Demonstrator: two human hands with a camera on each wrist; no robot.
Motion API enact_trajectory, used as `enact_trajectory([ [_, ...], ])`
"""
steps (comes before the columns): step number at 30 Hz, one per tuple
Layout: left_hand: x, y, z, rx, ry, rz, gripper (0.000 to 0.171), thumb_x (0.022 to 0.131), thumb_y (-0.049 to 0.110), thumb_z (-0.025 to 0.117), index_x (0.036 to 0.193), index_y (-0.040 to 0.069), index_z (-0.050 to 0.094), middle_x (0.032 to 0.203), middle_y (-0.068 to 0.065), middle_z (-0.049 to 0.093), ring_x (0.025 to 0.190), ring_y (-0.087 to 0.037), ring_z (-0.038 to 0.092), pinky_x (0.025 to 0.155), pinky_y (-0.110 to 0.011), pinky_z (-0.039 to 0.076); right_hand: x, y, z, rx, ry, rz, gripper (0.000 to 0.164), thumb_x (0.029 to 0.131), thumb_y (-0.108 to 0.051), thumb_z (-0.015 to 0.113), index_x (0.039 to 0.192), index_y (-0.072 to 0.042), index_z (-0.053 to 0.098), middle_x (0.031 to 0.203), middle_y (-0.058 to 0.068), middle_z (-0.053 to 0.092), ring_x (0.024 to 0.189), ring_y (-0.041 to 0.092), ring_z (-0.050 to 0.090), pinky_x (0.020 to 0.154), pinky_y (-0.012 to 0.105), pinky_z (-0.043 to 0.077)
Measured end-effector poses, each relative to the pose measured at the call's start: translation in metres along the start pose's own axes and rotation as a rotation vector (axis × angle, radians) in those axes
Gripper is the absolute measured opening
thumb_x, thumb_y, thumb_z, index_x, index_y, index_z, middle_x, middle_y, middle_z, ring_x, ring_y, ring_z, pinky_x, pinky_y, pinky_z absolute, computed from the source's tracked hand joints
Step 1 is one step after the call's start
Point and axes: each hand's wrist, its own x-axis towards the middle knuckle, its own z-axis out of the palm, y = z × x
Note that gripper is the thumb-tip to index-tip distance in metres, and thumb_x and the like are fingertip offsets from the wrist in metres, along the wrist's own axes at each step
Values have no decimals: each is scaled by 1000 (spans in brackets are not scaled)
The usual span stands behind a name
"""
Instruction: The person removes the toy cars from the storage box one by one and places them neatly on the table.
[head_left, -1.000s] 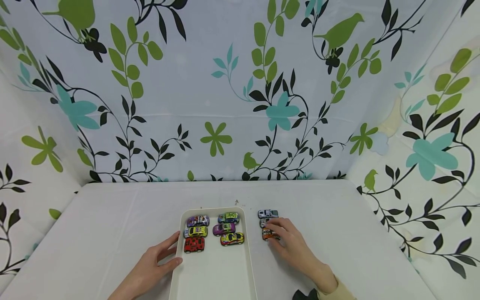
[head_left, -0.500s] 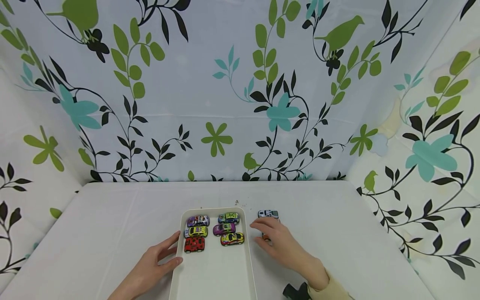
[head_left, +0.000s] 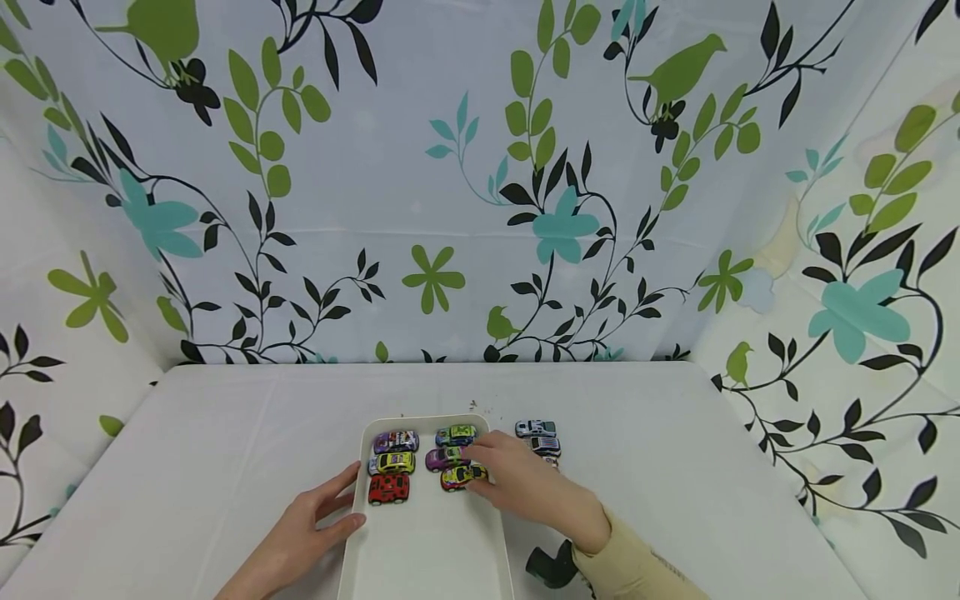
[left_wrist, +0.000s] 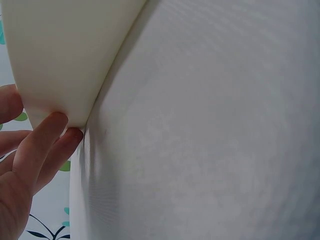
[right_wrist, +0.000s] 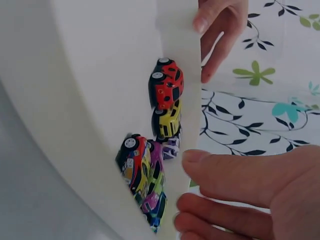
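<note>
A shallow white tray point(head_left: 431, 546) holds several small toy cars in two columns. In the left column are a purple car point(head_left: 396, 442), a yellow car point(head_left: 392, 463) and a red car point(head_left: 388, 489). Beside them stand a green car point(head_left: 456, 435), a magenta car point(head_left: 444, 458) and a yellow-and-red car point(head_left: 459, 477). My right hand point(head_left: 525, 479) reaches over the tray's right rim, its fingers overlapping the magenta and yellow-and-red cars. The right wrist view shows its thumb point(right_wrist: 220, 167) and fingers spread, with nothing between them. My left hand point(head_left: 307, 521) touches the tray's left wall with extended fingers.
Outside the tray to the right stand a silver car point(head_left: 536, 427) and a dark-and-silver car point(head_left: 545, 446); a third car is mostly hidden behind my right hand. A black device point(head_left: 552, 565) sits by the right sleeve. Patterned cloth point(head_left: 360, 167) surrounds the white table.
My right hand has moved left from the cars outside the tray to those in its right column. The outside cars are less covered now. My left hand has stayed in place.
</note>
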Motion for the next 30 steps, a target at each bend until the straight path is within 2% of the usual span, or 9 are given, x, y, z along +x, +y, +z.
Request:
enact_trajectory([
  [6, 3, 0, 1, -2, -4, -23, 79, 89, 20, 76, 154, 0, 35, 157, -25, 36, 131, -44, 52, 92, -41, 59, 17, -3, 6, -57, -60, 2, 26, 87, -18, 78, 111, -7, 74, 107, 3, 70, 95, 12, 62, 83, 24, 55],
  [13, 5, 1, 2, 0, -11, -31, 78, 89, 19, 75, 154, 1, 35, 156, -24, 37, 131, -45, 52, 95, -44, 57, 25, 2, 15, -78, -80, 13, 18, 84, -11, 79, 100, -6, 75, 92, 0, 69, 76, 6, 51, 65, 19, 48],
  [30, 4, -1, 3, 9, 19, -44, 77, 89, 17, 76, 153, 2, 37, 155, -24, 39, 131, -44, 53, 91, -42, 59, 23, 3, 26, -170, -48, -36, 19, 83, -6, 79, 101, -9, 74, 94, -1, 66, 84, 10, 55, 76, 25, 53],
])
